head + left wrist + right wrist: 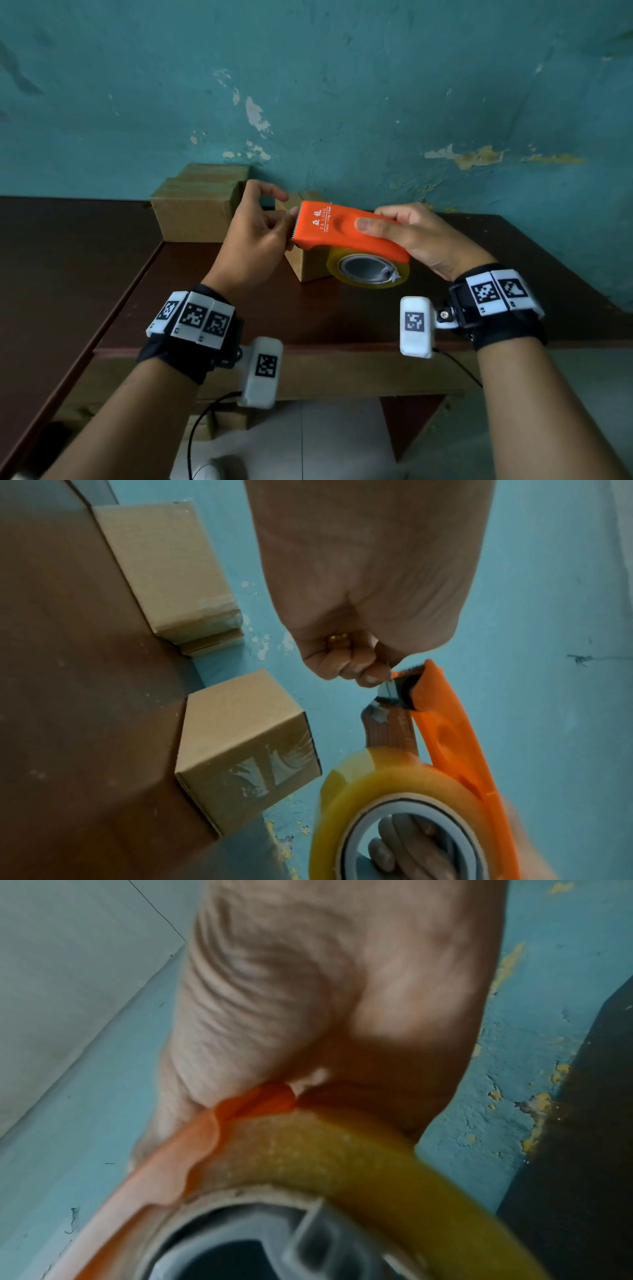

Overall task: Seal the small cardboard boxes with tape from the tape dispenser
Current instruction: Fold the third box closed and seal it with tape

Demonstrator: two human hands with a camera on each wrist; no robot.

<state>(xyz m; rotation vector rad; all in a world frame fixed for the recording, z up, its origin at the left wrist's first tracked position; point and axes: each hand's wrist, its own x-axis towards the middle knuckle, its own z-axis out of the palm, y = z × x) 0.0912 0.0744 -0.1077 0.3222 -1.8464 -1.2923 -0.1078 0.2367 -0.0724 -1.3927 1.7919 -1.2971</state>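
Note:
My right hand (380, 222) grips the orange tape dispenser (342, 229) from above, thumb on its side, holding it in the air over a small cardboard box (308, 269) on the table. The yellowish tape roll (368, 269) hangs below the handle. My left hand (287, 216) pinches the tape end at the toothed cutter edge, index finger raised. In the left wrist view the curled left fingers (346, 666) sit at the blade of the dispenser (452, 739), and the small box (246, 750) carries clear tape on one face. The right wrist view is filled by the palm and the roll (342, 1148).
Larger cardboard boxes (198, 205) stand stacked at the back left against the peeling teal wall; one of these boxes (167, 569) has tape on its end. The dark brown table (342, 318) ends near my wrists. A lower dark surface (68, 257) lies to the left.

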